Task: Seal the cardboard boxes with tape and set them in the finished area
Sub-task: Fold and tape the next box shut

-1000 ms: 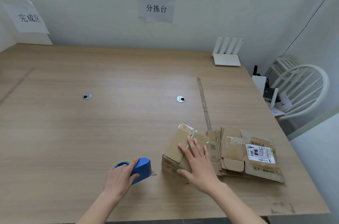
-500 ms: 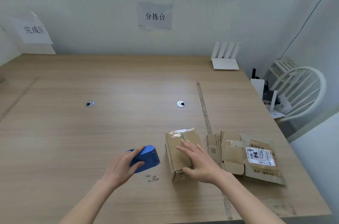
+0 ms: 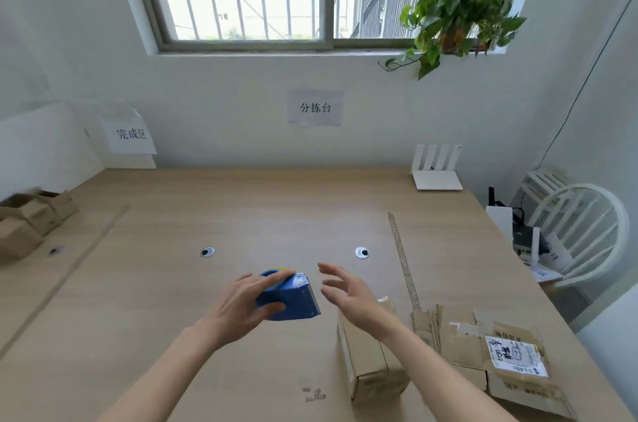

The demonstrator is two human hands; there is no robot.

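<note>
My left hand (image 3: 241, 304) grips a blue tape dispenser (image 3: 290, 297) and holds it above the wooden table (image 3: 172, 335), its toothed edge pointing right. My right hand (image 3: 348, 294) hovers just right of the dispenser with fingers spread, holding nothing. Below that hand a small closed cardboard box (image 3: 371, 363) stands on the table, partly hidden by my right forearm. Several flattened cardboard boxes (image 3: 483, 352) lie to its right, one with a white shipping label. Finished boxes (image 3: 31, 218) sit at the far left under a paper sign (image 3: 129, 135).
A tape strip (image 3: 402, 256) runs along the table right of centre. Two round cable grommets (image 3: 361, 252) sit mid-table. A white router (image 3: 436, 173) stands at the back right. A white chair (image 3: 583, 231) is beyond the right edge. Small scraps (image 3: 314, 394) lie near the front.
My left hand lifted the tape dispenser off the table and carried it right. My right hand came off the box and rose beside the dispenser. The view tilted upward.
</note>
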